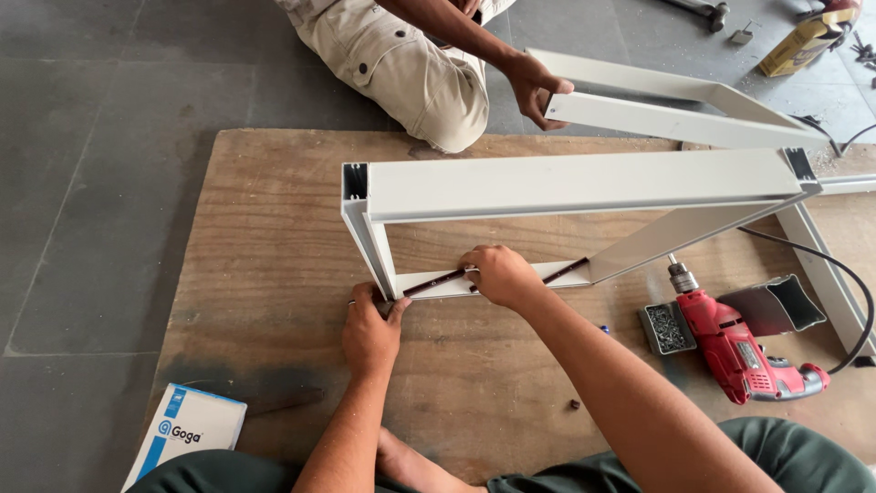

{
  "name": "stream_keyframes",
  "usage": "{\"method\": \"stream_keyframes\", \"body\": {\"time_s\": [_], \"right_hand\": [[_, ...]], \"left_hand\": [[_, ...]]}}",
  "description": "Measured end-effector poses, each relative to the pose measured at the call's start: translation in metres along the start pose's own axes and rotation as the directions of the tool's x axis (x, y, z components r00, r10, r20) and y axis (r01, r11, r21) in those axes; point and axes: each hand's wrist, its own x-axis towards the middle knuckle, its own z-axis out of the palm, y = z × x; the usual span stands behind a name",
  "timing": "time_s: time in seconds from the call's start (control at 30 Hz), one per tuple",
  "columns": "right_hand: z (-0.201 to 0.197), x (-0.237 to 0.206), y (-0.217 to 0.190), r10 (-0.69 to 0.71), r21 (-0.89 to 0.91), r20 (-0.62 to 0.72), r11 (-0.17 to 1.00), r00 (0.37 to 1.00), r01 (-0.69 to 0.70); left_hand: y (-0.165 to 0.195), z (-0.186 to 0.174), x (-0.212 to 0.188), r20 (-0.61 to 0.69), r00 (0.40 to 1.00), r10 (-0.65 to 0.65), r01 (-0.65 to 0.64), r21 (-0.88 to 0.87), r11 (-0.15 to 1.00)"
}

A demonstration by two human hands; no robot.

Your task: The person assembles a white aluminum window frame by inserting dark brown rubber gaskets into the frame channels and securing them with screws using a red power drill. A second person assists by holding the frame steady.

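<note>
The bottom rail of the white aluminium frame [584, 183] is partly hidden behind the right hand [500, 274], and the left hand [370, 330] covers the lower left corner of it, so the joint there cannot be seen. The frame's right end is cut by another white frame [675, 114] and by the edge of the picture. Small dark things, perhaps screws, lie on the wooden board [265, 228], too small to tell.

The white aluminium frame stands on its edge in the centre of the picture, on the board that lies on the grey floor [100, 137]. It is a rectangle of hollow profiles; the open end of the upper left corner shows its chambers. A dark strip [443, 281] runs along the bottom rail.

The left hand is closed around the lower left corner. The right hand grips the dark strip on the bottom rail with bent fingers.

At the top, another person's hand [534, 87] holds the other white frame. A red drill [739, 347] lies at the right, beside a small box of screws [668, 329].
</note>
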Motion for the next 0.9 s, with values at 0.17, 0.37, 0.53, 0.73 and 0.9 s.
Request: {"method": "stream_keyframes", "body": {"time_s": [0.17, 0.37, 0.53, 0.73, 0.9], "right_hand": [[0.001, 0.000, 0.001, -0.015, 0.002, -0.017, 1.000, 1.000, 0.015], [-0.005, -0.001, -0.007, -0.001, -0.018, -0.003, 1.000, 1.000, 0.001], [-0.008, -0.001, -0.011, 0.046, -0.020, 0.030, 0.999, 0.999, -0.045], [-0.007, 0.000, -0.006, -0.003, -0.019, -0.008, 1.000, 1.000, 0.002], [-0.010, -0.006, -0.005, 0.076, -0.053, 0.058, 0.996, 0.995, -0.073]], "left_hand": [[0.000, 0.000, 0.000, 0.018, 1.000, -0.021, 0.021, 0.012, 1.000], [0.001, -0.002, 0.001, -0.027, 0.999, 0.027, -0.026, 0.028, 0.999], [0.004, -0.005, 0.001, 0.034, 0.999, -0.032, 0.031, 0.024, 0.999], [0.005, -0.007, 0.001, 0.019, 1.000, -0.004, 0.004, 0.013, 1.000], [0.005, -0.010, 0.003, 0.030, 0.999, -0.015, 0.017, -0.047, 0.999]]}}
